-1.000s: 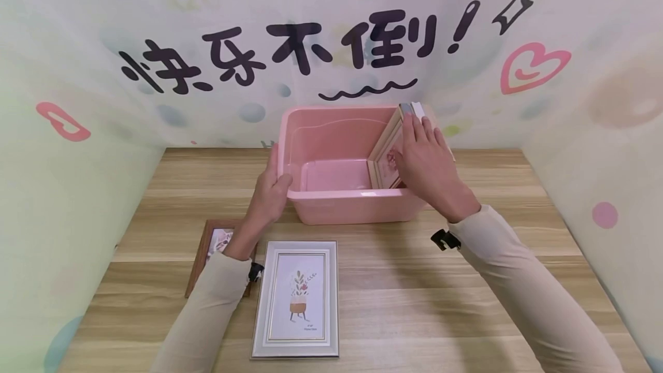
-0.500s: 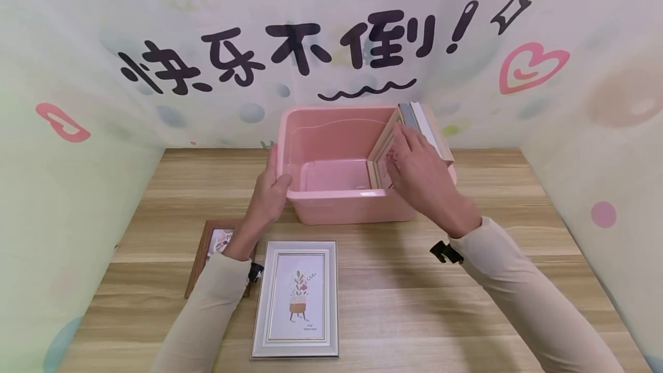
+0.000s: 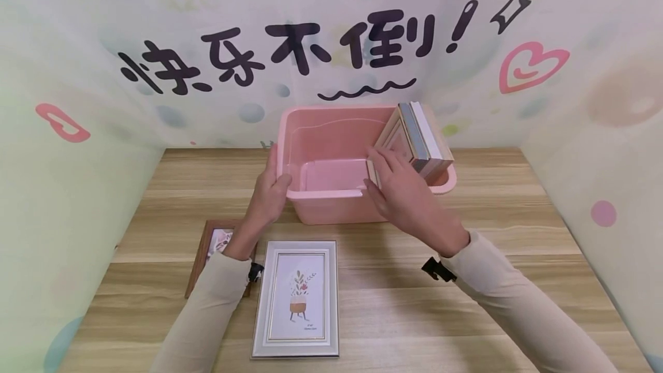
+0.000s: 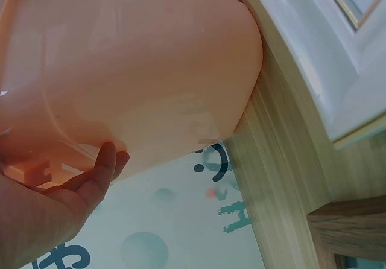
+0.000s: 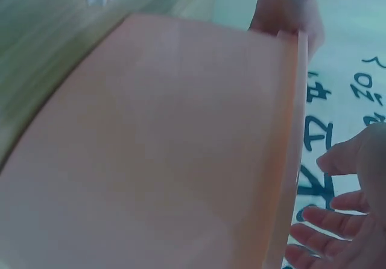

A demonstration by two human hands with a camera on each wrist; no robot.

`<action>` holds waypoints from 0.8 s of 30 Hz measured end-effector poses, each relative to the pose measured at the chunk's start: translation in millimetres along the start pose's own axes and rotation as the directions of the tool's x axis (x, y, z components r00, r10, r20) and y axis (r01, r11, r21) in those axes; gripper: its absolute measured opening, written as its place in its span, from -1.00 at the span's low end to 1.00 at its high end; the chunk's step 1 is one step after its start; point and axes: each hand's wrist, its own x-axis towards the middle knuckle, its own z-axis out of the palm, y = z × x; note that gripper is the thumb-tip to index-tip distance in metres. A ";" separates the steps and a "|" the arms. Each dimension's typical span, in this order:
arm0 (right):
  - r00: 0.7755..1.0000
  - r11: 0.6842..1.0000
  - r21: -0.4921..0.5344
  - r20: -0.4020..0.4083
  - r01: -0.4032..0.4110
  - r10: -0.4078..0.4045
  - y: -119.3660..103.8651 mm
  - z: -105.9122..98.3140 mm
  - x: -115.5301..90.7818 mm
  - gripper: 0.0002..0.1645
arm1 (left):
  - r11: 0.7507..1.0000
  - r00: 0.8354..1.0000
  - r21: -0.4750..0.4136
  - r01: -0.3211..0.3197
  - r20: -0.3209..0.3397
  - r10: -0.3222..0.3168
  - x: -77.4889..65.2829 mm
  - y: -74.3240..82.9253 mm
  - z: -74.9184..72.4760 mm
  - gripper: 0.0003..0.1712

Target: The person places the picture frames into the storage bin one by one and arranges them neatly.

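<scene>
A pink plastic basin (image 3: 336, 209) stands on the table against the back wall. My left hand (image 3: 270, 191) grips its left rim, thumb over the edge; the left wrist view shows the fingers of that hand (image 4: 90, 184) under the rim. Inside, at the right end, several picture frames (image 3: 420, 131) stand leaning side by side, partly above the rim. My right hand (image 3: 406, 191) is over the basin's front rim, before the nearest frame's pink picture, and covers part of it. In the right wrist view, this hand (image 5: 350, 215) has its fingers spread, with nothing between them.
A white picture frame (image 3: 261, 304) with a potted-plant picture lies flat in front of the basin. To its left, a brown wooden frame (image 3: 199, 263) lies partly under my left forearm. A printed cloth wall (image 3: 217, 114) borders the wooden table (image 3: 466, 309) behind and at the sides.
My right hand has come off the tops of the frames and moved left and toward me, to the basin's front rim. The frames stay leaning; my left hand keeps its grip.
</scene>
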 end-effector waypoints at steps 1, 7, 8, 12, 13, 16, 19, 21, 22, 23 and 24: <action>1.000 1.000 0.014 0.015 0.002 -0.002 -2.9 0.6 -1.6 -0.31 | 1.000 1.000 -0.003 0.000 -0.001 0.000 0.0 -0.2 0.0 -0.17; 0.995 0.989 0.128 0.053 0.074 -0.082 -20.8 3.6 -10.5 -0.31 | 1.000 1.000 -0.009 0.008 -0.008 -0.008 -0.2 -0.7 0.1 -0.17; 0.993 0.986 0.136 0.053 0.095 -0.103 -23.7 4.1 -11.5 -0.31 | 1.000 1.000 -0.008 0.010 -0.008 -0.010 -0.2 -0.8 0.1 -0.17; 0.986 0.977 0.151 0.044 0.152 -0.160 -35.0 8.7 -16.5 -0.32 | 1.000 1.000 -0.009 0.006 -0.007 -0.006 0.0 -0.9 0.5 -0.17; 0.984 0.973 0.156 0.038 0.169 -0.177 -37.8 10.3 -17.2 -0.33 | 1.000 1.000 -0.009 0.007 -0.007 -0.007 -0.1 -0.7 0.3 -0.17; 0.973 0.960 0.172 0.021 0.223 -0.230 -44.7 16.4 -20.3 -0.36 | 1.000 1.000 -0.011 0.011 -0.008 -0.011 -0.4 -0.1 0.0 -0.17; 0.955 0.937 0.200 0.015 0.286 -0.295 -50.0 23.0 -23.4 -0.37 | 1.000 1.000 -0.007 0.016 -0.011 -0.016 -0.6 0.9 -0.2 -0.17; 0.948 0.927 0.220 0.027 0.302 -0.316 -52.3 28.0 -25.5 -0.37 | 1.000 1.000 -0.010 0.017 -0.009 -0.017 -0.7 1.1 -0.6 -0.18; 0.947 0.924 0.232 0.036 0.303 -0.319 -53.2 30.4 -26.5 -0.37 | 1.000 1.000 -0.010 0.017 -0.008 -0.017 -0.9 1.4 -0.7 -0.18; 0.948 0.925 0.241 0.049 0.295 -0.315 -54.0 32.8 -27.5 -0.36 | 1.000 1.000 -0.010 0.017 -0.007 -0.017 -0.9 1.5 -0.8 -0.18; 0.949 0.927 0.245 0.066 0.283 -0.307 -54.5 35.4 -28.6 -0.36 | 1.000 1.000 -0.012 0.017 -0.005 -0.018 -1.0 1.3 -0.9 -0.18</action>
